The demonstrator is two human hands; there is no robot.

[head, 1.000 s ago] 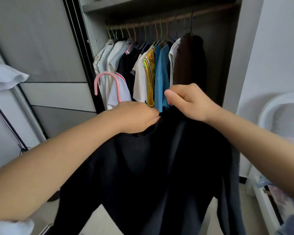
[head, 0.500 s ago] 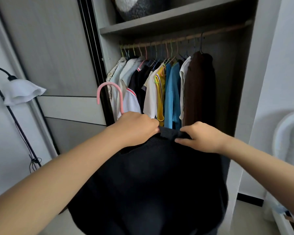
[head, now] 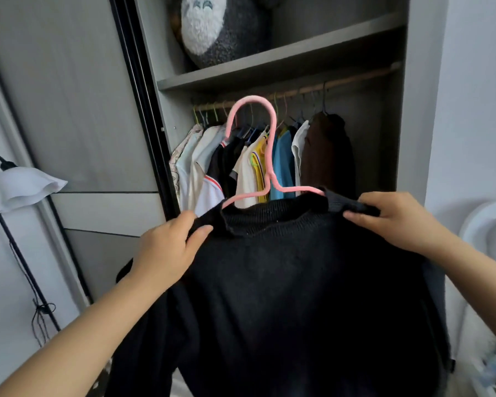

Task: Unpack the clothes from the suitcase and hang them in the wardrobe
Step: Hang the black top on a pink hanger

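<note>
Right now I have the black knitted sweater [head: 298, 282] spread out in front of me, on a pink hanger [head: 269, 156] whose arms run in under the neckline while the hook stands upright above the collar. My left hand [head: 166, 250] has its fingers [head: 181, 224] pinched shut on the left shoulder of the knit, thumb on the near side. My right hand [head: 395, 219] does likewise on the right shoulder, its fingers [head: 358, 217] closed over a fold of the ribbed edge. The sweater hangs down from my two grips, sleeves falling at the sides, and it fills the lower part of my view. It is in front of the open wardrobe [head: 418, 110], not yet on the rail [head: 341, 81]; the hook is below the rail and apart from it. On that rail a row of clothes [head: 241, 167] hangs closely together: pale shirts at the left, then dark, white, yellow and blue pieces, with a brown garment [head: 327, 156] at the right end. Above the rail, a shelf [head: 269, 67] carries a grey and white plush toy [head: 212, 27]. To my left a lamp [head: 20, 187] with a white shade stands by the wall.
</note>
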